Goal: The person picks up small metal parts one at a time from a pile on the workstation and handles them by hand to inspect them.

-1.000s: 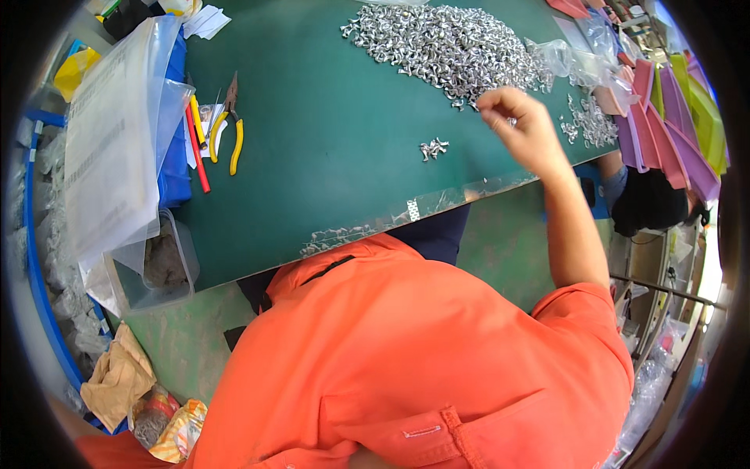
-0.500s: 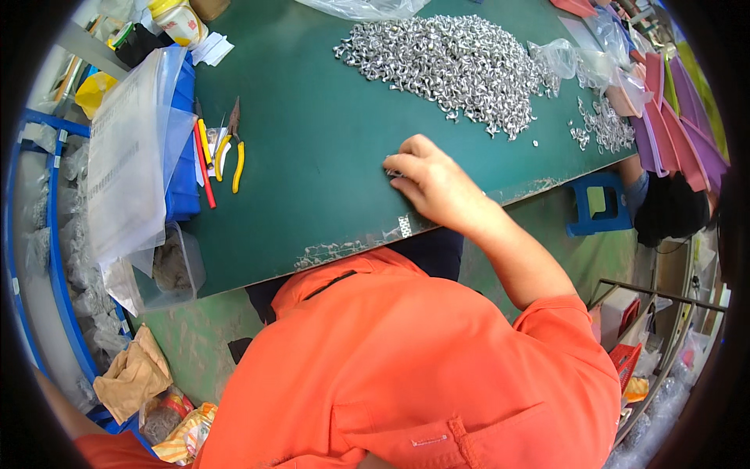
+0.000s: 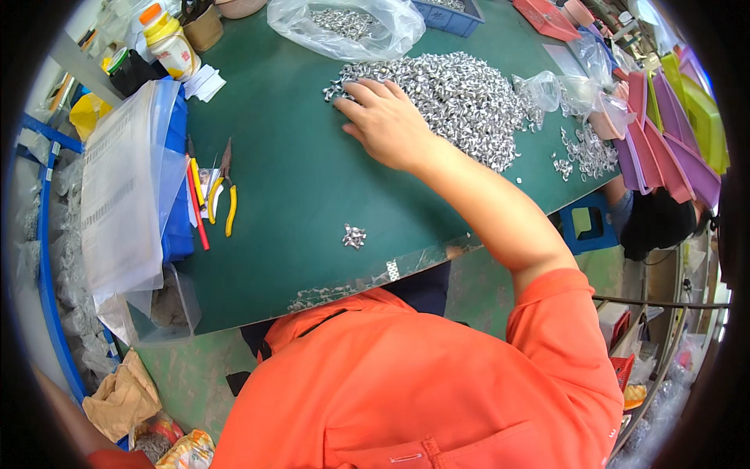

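Note:
My right hand [image 3: 387, 125] reaches over the green table [image 3: 273, 172] to the near left edge of a large heap of small shiny curved metal pieces [image 3: 469, 102]. Its fingers are spread, their tips at the pieces; anything beneath the palm is hidden. Closer to my body lies a small separate cluster of the same pieces [image 3: 354, 236], apart from the hand. Of my left arm only a blurred forearm shows at the lower left rim; the hand itself is outside the picture.
Behind the heap sit an open clear plastic bag [image 3: 344, 27] of pieces and a blue bin [image 3: 449, 17]. Yellow-handled pliers [image 3: 223, 187] lie left, beside a blue box with plastic sheets [image 3: 129, 180]. Pink and purple trays [image 3: 656, 133] stand right, near another person [image 3: 664, 215].
My right hand has moved away from the table's front edge, up to the heap, and its fingers have spread. The small cluster now shows where the hand was.

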A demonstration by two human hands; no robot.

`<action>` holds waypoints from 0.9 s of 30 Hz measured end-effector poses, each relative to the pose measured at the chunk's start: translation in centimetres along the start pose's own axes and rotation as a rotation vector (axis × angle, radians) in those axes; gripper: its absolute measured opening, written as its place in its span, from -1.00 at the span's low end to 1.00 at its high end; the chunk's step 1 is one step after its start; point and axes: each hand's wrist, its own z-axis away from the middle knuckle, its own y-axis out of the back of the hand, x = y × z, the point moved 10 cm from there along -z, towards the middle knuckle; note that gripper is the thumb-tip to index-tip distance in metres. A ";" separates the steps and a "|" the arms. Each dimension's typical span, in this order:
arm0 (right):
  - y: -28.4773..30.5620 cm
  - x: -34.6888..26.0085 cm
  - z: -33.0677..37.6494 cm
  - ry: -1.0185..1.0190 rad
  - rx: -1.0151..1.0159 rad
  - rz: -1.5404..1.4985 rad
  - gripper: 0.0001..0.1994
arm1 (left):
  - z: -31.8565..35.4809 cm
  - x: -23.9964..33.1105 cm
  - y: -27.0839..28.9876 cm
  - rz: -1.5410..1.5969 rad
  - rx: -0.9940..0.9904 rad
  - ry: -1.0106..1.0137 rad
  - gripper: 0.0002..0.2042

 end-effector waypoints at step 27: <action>6.7 1.9 10.8 -0.232 0.061 -0.245 -0.69 | -1.4 1.5 1.3 -0.058 0.003 -0.092 -0.87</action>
